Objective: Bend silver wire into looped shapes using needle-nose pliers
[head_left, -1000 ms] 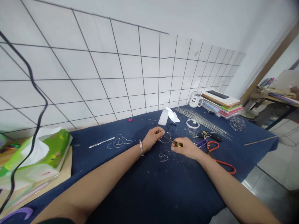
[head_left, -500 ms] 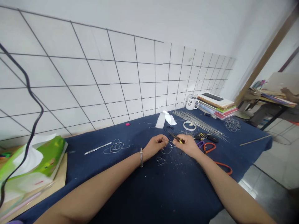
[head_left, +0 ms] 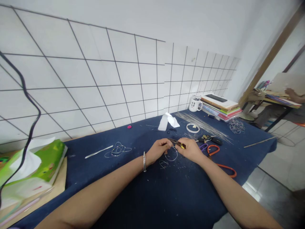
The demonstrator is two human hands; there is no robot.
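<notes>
My left hand [head_left: 159, 150] is closed, its thumb and fingers pinching a thin wire bent into a loop [head_left: 172, 159] that hangs below the fingertips. Wrapped round the handles of small pliers [head_left: 180, 145] with dark jaws and yellow grips is my right hand [head_left: 190, 150]. The plier jaws point left and meet the wire by my left fingertips; whether they bite on it is too small to tell. A small bent wire piece [head_left: 164, 164] lies on the dark blue cloth [head_left: 147, 197] just below my hands, among tiny clippings.
Right of my hands lie orange-handled scissors [head_left: 213, 149] and black cutters [head_left: 215, 140]. Behind are straight wires [head_left: 202, 124], a white spool [head_left: 193, 128] and a mug [head_left: 195, 104]. Coiled wire [head_left: 118, 150] and a tissue pack [head_left: 52, 159] are at left. A person's hand [head_left: 292, 94] shows far right.
The pliers have moved left and turned flatter, their jaws now at my left fingertips. My two hands are closer together, and the wire loop shows more fully.
</notes>
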